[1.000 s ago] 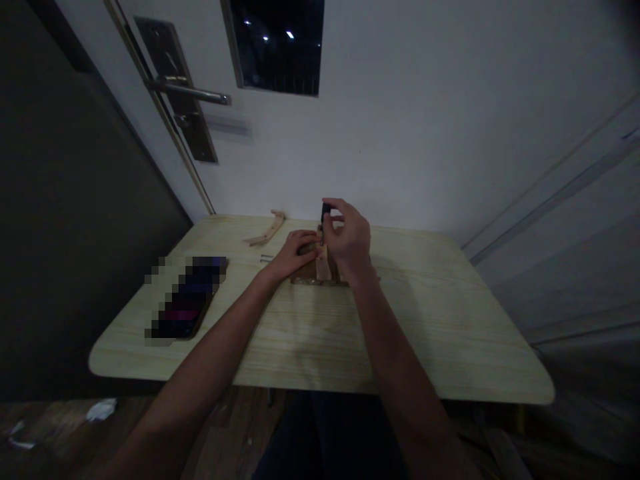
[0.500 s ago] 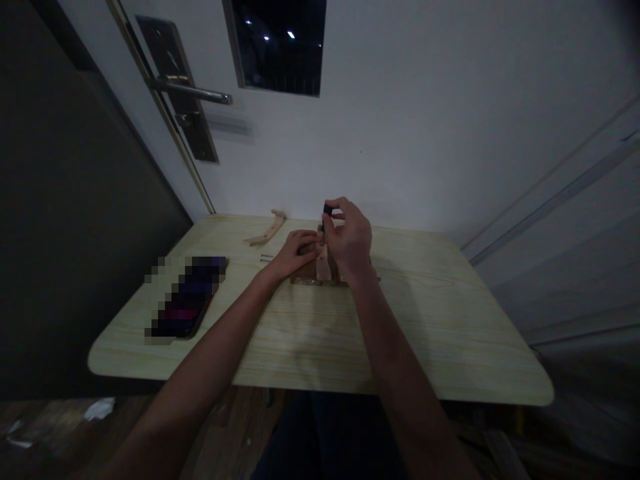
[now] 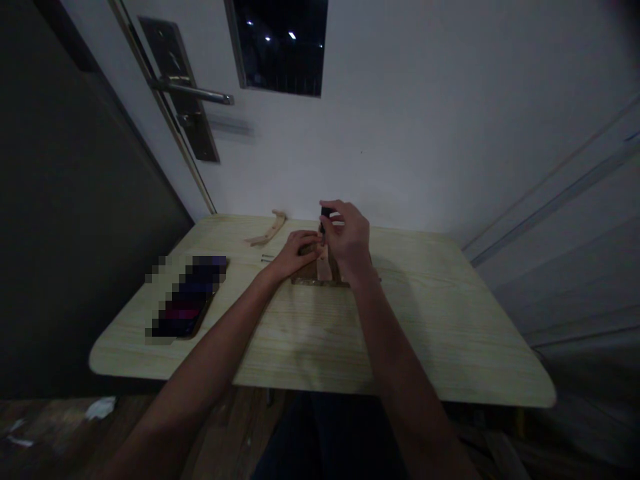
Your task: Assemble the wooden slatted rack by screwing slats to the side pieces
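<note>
My right hand (image 3: 353, 239) pinches the black handle of a screwdriver (image 3: 327, 212) between thumb and fingers. The tool stands nearly upright, its lower end at a pale wooden piece (image 3: 324, 268). That piece lies on a brown wooden board (image 3: 304, 273) toward the back of the table. From the left, my left hand (image 3: 296, 252) grips the pale piece, with fingers and thumb on either side of where the tool meets it. The screwdriver's tip is too small to make out, and my right hand covers part of the board.
A curved wooden piece (image 3: 270, 232) lies at the back left of the table (image 3: 310, 353). Two thin screws or nails (image 3: 267, 259) rest beside my left hand. A partly blurred phone (image 3: 200, 307) is at the left. Behind the table rises a white door (image 3: 400, 133) with a metal handle (image 3: 200, 95).
My right hand has turned slightly around the screwdriver, its fingers shifting a little to the left at the top. My left hand stays in place on the pale piece.
</note>
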`<state>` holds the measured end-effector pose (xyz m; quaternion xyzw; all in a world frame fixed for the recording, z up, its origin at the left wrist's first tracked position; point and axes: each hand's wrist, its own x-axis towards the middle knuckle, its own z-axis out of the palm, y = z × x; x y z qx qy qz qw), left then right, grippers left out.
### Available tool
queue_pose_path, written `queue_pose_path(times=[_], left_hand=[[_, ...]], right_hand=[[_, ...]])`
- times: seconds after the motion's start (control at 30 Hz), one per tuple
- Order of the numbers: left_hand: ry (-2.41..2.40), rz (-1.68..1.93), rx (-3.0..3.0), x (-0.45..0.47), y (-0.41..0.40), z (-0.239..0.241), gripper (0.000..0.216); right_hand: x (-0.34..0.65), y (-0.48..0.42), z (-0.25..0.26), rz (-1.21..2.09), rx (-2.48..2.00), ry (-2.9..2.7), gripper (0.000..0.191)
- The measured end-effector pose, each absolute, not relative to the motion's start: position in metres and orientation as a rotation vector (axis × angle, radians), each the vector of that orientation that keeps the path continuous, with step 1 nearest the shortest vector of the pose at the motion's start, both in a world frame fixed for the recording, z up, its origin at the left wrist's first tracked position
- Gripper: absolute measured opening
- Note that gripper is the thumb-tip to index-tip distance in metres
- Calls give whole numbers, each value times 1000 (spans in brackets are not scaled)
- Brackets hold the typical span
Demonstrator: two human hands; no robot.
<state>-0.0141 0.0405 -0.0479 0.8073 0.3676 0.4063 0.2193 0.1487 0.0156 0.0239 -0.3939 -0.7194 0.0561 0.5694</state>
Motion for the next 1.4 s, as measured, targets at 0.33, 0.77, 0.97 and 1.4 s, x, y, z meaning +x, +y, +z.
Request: queue_pose_path(times=[0.33,0.77,0.97,1.4], left_hand=[[1007,1132,2209,-14,40,-47,30],[1048,1090,2253,-13,40,-45,30],[1030,1115,2231,-12,40,-45,29],[1008,1124,2219,-12,38,-44,30]], right_hand=[[148,17,20,107,-1024,-1693,28],[147,10,26,35,-1097,-1666,18],[148,13,25,41,-977,-1677,16],[146,8,29,169,-986,-1647,16]])
